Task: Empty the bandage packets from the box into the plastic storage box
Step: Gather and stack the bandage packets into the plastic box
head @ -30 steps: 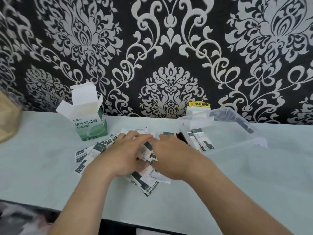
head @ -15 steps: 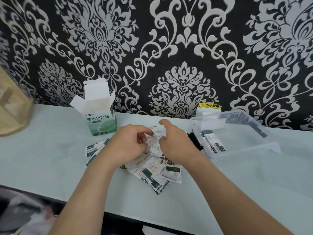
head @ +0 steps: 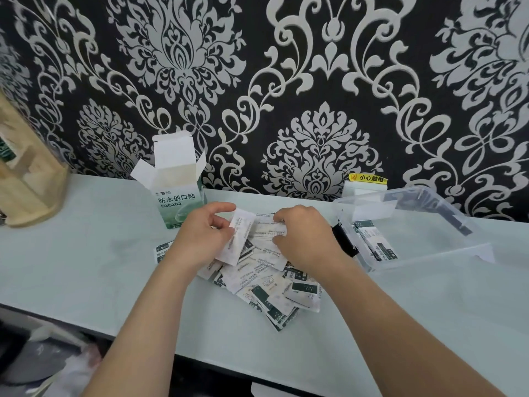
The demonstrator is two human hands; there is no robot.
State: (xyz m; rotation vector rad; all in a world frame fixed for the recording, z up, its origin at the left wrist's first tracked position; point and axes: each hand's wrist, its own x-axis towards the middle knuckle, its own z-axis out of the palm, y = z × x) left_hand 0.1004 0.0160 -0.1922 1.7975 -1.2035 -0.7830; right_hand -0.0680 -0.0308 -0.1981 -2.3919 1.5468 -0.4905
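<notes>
A pile of white-and-green bandage packets lies on the pale table in front of me. My left hand pinches a white packet at the pile's far side. My right hand holds several packets between thumb and curled fingers, close beside the left. The green-and-white bandage box stands upright with its flaps open, behind and left of my left hand. The clear plastic storage box sits to the right with a few packets inside.
A wooden stand is at the table's left end. A white fitting with a yellow warning label stands behind the storage box against the patterned wall. More packets lie left of my wrist. The table's front edge runs below my forearms.
Both hands have lifted from pressing flat on the pile and now grip packets near its far edge. The camera view has shifted, so everything sits lower and further right.
</notes>
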